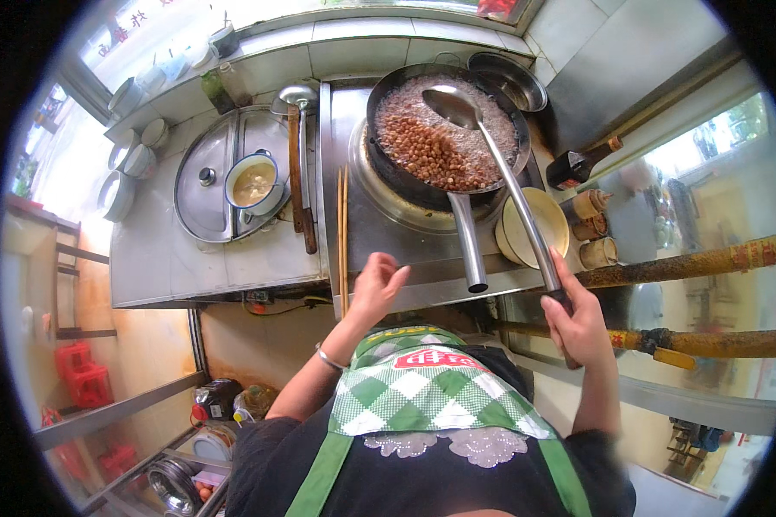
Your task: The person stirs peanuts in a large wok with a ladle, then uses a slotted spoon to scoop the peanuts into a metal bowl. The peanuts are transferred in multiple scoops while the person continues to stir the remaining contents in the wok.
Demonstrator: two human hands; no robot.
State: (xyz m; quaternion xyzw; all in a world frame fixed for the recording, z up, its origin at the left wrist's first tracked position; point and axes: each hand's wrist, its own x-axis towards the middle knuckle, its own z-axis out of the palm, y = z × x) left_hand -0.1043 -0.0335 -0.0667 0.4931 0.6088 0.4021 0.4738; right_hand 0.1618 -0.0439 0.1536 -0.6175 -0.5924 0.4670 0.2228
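My right hand (577, 316) grips the dark end of a long-handled metal ladle (514, 178), whose bowl hangs over the far part of a wok (454, 136). Reddish-brown peanuts or similar nuts (427, 152) lie in bubbling, foaming oil in the wok. The wok's metal handle (469, 245) points towards me. My left hand (380, 284) is raised at the stove's front edge with fingers curled and nothing visible in it, close to a pair of long wooden chopsticks (343, 239). Beneath the ladle's handle, right of the wok, stands a cream enamel pot (533, 223).
Left are a split metal lid (194, 187) bearing an enamel mug (252, 181), another ladle (301, 103) and white bowls (119, 194). A dark pan (514, 77) sits behind the wok. A dark bottle (579, 167) and jars (598, 252) stand right, near yellow pipes (685, 262).
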